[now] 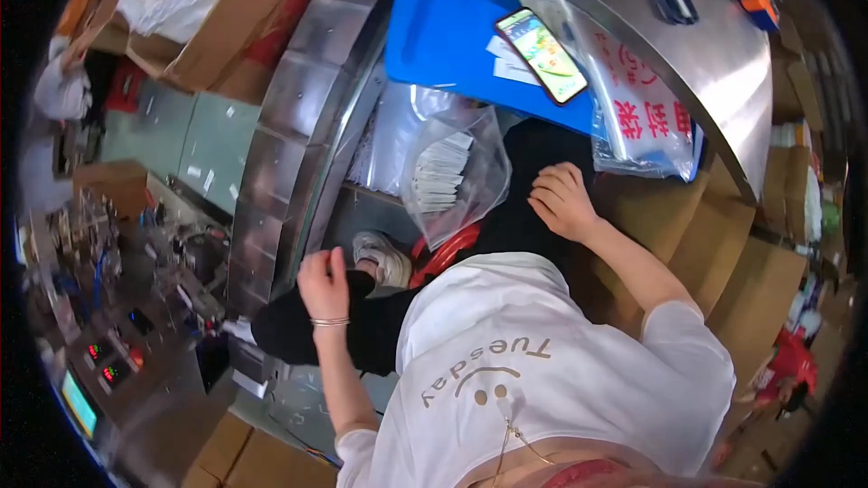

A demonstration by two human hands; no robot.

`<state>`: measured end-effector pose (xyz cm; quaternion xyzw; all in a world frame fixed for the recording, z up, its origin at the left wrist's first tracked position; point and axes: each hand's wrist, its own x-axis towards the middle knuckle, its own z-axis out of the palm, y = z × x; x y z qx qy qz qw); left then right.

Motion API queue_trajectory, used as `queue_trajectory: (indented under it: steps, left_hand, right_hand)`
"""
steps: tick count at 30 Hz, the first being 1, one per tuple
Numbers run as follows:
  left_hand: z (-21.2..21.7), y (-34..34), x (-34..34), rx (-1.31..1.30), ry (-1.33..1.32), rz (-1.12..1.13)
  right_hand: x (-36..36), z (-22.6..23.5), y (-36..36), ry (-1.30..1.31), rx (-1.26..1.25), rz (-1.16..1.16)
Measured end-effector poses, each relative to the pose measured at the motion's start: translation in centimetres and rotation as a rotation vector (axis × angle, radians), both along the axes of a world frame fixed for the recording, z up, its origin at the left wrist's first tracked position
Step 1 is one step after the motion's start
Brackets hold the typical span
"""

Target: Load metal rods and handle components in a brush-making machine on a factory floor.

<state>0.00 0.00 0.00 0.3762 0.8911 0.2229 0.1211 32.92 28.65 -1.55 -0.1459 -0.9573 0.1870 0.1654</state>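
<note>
My left hand [323,286] is by my left knee, with a thin bangle at the wrist. Its thumb stands apart from the fingers, and nothing shows in it. My right hand [562,202] lies over my right thigh, its fingers slightly bent and apart, holding nothing. Between the two hands, a clear plastic bag [493,167] stands open in front of my lap. Inside it is a stack of white slips or small packets [443,172]. Beyond the right hand, a phone [542,56] with its screen lit lies on a blue board [434,36].
A clear plastic package with red print [642,117] lies right of the phone. A curved metal table [723,63] edges the right, above cardboard boxes [723,253]. At left runs a metal channel [280,145], with machinery [181,262] and a carton holding white plastic [226,27] past it.
</note>
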Motion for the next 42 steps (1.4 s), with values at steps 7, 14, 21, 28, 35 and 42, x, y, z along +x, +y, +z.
queue_trajectory:
  steps: [7, 14, 21, 28, 35, 42]
  left_hand:
    - [4.5, -4.6, -2.3, -0.076, 0.441, 0.170]
    - [4.5, -5.6, 0.8, -0.131, 0.372, 0.641]
    - [3.8, -1.9, 3.4, -0.416, -0.352, 0.578]
    - [4.0, 5.8, -2.6, -0.785, -0.549, 0.286]
    - [8.7, 7.3, -7.6, -0.993, -0.749, 0.189]
    - [12.3, 3.2, 0.1, -0.993, -0.725, 0.175]
  right_hand:
    - [-1.7, 1.4, -0.3, -0.214, 0.087, 0.057]
    - [-3.3, 0.5, -1.4, -0.263, 0.127, 0.331]
    - [-5.4, 0.5, 3.7, -0.269, 0.124, 0.688]
    - [-5.8, -5.9, 4.8, -0.400, 0.147, 0.718]
    - [-10.3, 4.0, 4.5, -0.664, -0.130, 0.787]
    - [-4.7, 11.1, 1.1, -0.934, -0.321, 0.598]
